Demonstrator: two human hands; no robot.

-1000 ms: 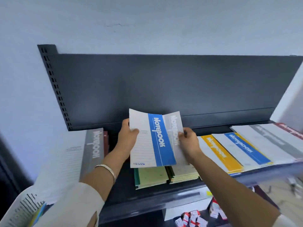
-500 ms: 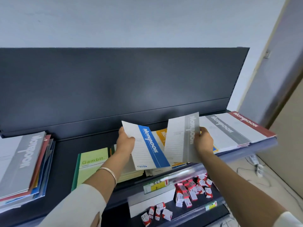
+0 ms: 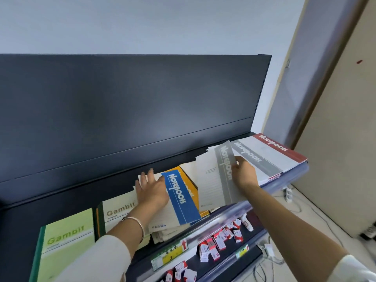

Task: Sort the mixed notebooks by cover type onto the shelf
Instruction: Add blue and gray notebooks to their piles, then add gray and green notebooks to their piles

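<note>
My left hand [image 3: 151, 190] lies flat with spread fingers on a blue-striped notebook [image 3: 179, 197], pressing it onto a pile in the middle of the dark shelf [image 3: 67, 198]. A yellow-striped notebook [image 3: 190, 185] shows beneath it. My right hand [image 3: 243, 174] pinches a grey-striped notebook [image 3: 215, 178] by its right edge, holding it tilted above the shelf. Just right of it lie a grey-striped pile [image 3: 254, 159] and a red-striped pile [image 3: 278, 150]. Green Gambit notebooks [image 3: 67, 241] and a cream Gambit notebook [image 3: 119, 208] lie to the left.
The shelf's dark back panel [image 3: 122, 110] rises behind the notebooks. A lower shelf [image 3: 213, 251] holds several small red-and-white boxes and price labels. A beige door [image 3: 341, 139] stands at right, with cables on the floor [image 3: 295, 208].
The view swung right. My left hand set the blue-striped notebook down on the middle pile and now presses it flat. My right hand carried the grey-striped notebook rightward toward the grey pile.
</note>
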